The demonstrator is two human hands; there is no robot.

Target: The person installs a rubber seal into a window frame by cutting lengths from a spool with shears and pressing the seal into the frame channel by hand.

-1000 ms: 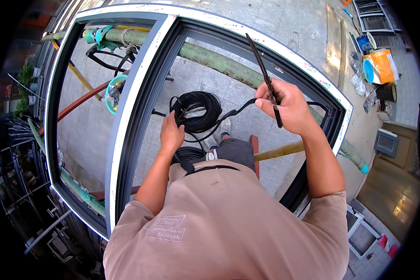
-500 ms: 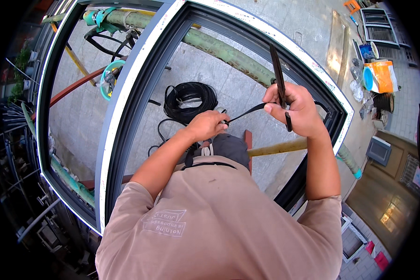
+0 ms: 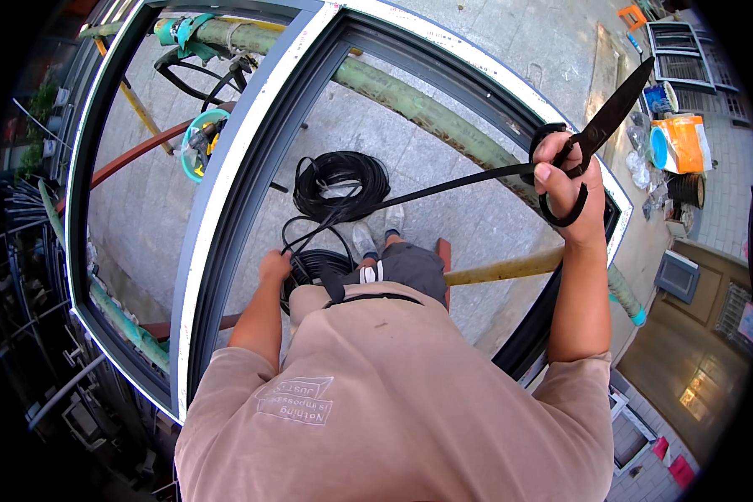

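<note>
In my raised right hand (image 3: 591,205) is a pair of black scissors (image 3: 617,105), blades pointing up and to the right. The thumb and fingers of that hand also pinch a flat black rubber strip (image 3: 452,181). From there the strip stretches down-left, past a loose coil of black strip (image 3: 308,186) on the ground. My left hand (image 3: 274,267) is closed around strip beside a second coil (image 3: 316,266), low at my front left; its fingertips are partly hidden. A large window frame (image 3: 251,117), dark grey with white-filmed outer edges, surrounds my body and arms.
Green pipes (image 3: 427,109) and a yellow bar (image 3: 502,266) run beneath the frame. A turquoise bucket of tools (image 3: 194,171) stands under the left opening. Off to the right are an orange-and-white bag (image 3: 690,144), a brown door panel (image 3: 673,351) and smaller frames (image 3: 682,54).
My left hand has moved down-left from the strip near my waist to the lower coil. My right hand has shifted right and up, swinging the scissors outward; the strip now stretches longer.
</note>
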